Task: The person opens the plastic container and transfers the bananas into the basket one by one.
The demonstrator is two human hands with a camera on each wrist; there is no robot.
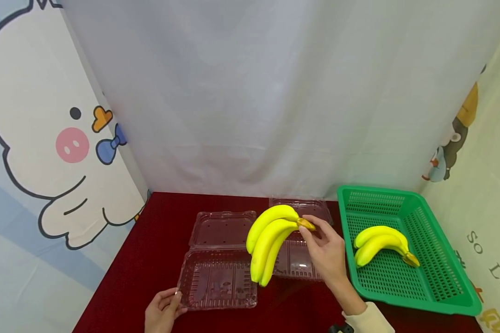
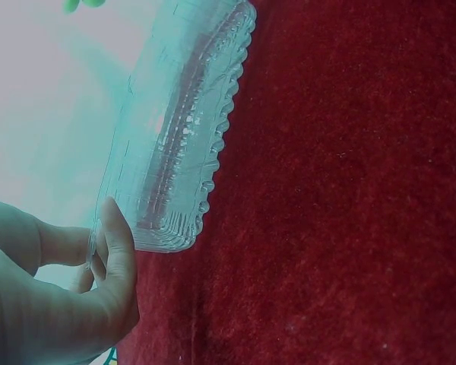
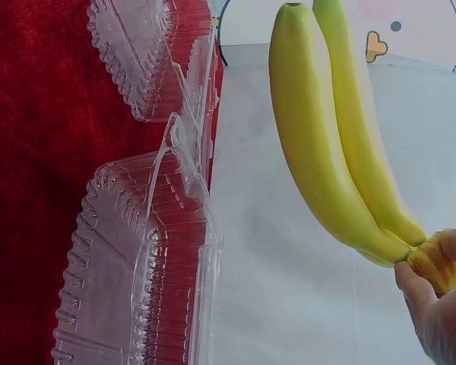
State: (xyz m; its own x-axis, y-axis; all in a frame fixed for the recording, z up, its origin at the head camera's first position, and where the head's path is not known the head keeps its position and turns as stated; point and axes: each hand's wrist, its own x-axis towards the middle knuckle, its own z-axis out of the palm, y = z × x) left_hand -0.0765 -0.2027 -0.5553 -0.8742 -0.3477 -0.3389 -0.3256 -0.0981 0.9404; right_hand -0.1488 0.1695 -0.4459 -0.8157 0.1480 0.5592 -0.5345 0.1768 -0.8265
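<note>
My right hand (image 1: 326,249) pinches a bunch of yellow bananas (image 1: 263,238) by its brown stem, holding it up over the table between two clear plastic clamshell boxes. In the right wrist view the bananas (image 3: 311,137) point up and away from the stem. My left hand (image 1: 163,309) pinches the front left corner of the nearer clear box (image 1: 218,280), whose lid lies folded back. The left wrist view shows thumb and fingers (image 2: 118,236) on the rim of that box (image 2: 186,152). The second open box (image 1: 296,259) stands to its right, partly hidden behind the bananas.
A green plastic basket (image 1: 452,277) stands at the right with another banana bunch (image 1: 381,243) in it. Dark red cloth (image 1: 129,273) covers the table. A pale curtain (image 1: 241,92) hangs behind, with printed cartoon sheets (image 1: 33,115) at the sides.
</note>
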